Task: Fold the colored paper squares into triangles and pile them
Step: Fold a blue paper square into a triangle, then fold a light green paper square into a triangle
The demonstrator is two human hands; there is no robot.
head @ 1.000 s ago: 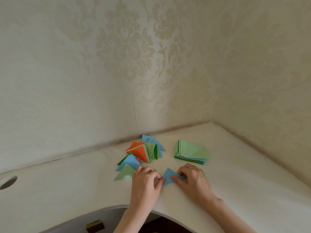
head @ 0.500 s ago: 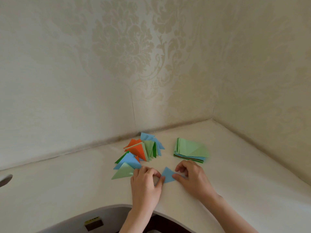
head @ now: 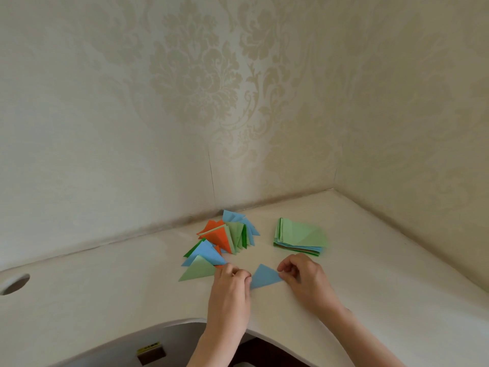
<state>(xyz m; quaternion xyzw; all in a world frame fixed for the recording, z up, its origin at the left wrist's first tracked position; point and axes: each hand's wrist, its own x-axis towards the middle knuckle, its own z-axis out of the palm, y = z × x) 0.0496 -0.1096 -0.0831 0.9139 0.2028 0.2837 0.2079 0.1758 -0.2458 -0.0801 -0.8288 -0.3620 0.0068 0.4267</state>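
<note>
Near the table's (head: pixel 370 300) front edge, a blue triangle (head: pixel 265 277) lies flat between both hands. Left hand (head: pixel 229 290) has its curled grip on one corner and right hand (head: pixel 304 279) pinches the opposite corner, likely sharpening the crease. Folded triangles (head: pixel 219 242) pile just behind; unfolded squares (head: pixel 301 238) wait beside.

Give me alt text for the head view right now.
Both hands, left hand and right hand, pinch a blue paper triangle flat on the white counter. Behind lie a folded-triangle pile and a square-paper stack.
</note>
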